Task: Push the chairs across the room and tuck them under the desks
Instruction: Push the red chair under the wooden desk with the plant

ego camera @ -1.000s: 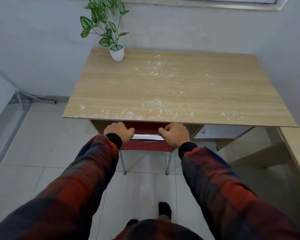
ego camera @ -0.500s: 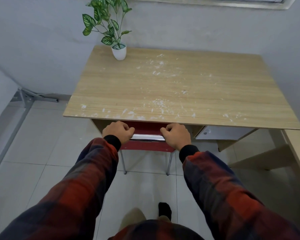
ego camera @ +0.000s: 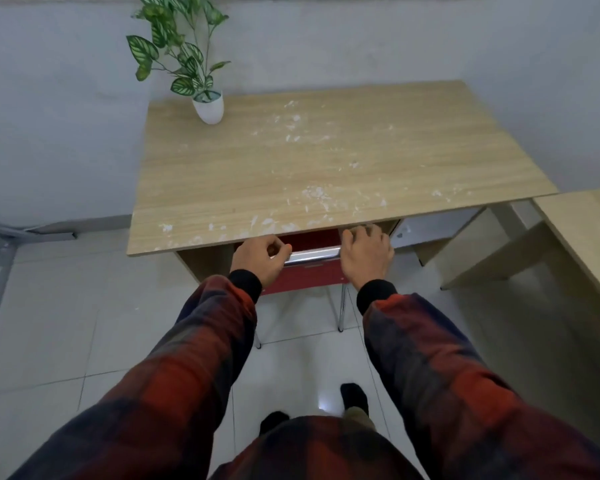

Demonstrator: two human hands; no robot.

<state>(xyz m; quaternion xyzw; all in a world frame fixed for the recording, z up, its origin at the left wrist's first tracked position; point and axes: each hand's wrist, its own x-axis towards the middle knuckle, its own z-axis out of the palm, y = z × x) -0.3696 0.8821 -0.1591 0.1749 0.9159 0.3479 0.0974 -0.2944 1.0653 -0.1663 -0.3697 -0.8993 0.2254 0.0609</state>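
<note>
Left hand (ego camera: 260, 259): fingers curled over the chrome top rail (ego camera: 312, 255) of the red chair (ego camera: 305, 277), thumb side toward the rail's middle, gripping it at its left end. Right hand (ego camera: 366, 256): fingers bent over the rail's right end, with the knuckles raised and the fingertips reaching just under the desk's near edge; the grasp looks looser than the left, and whether the fingertips close fully round the rail cannot be told. Both wrists emerge from black cuffs and red-and-dark plaid sleeves (ego camera: 201, 344).

The chair stands at the near edge of the desk (ego camera: 326, 168), its seat hidden beneath the desktop; only the backrest and two chrome legs (ego camera: 342, 308) show, on the pale tiled floor (ego camera: 66, 323). The desk's left side panel lies just beside the left hand, and a light drawer unit (ego camera: 430, 226) hangs under the desktop to the right of the right hand.

On the desktop: white flecks scattered along the near edge and toward the centre. At the far-left corner stands a white pot (ego camera: 208, 107), upright, holding a green variegated leafy plant (ego camera: 177, 46). A second wooden desk (ego camera: 582, 230) adjoins at the near-right corner. A grey metal frame (ego camera: 0, 244) lies along the floor at the left wall. Dark-socked feet (ego camera: 354, 396) show below.
</note>
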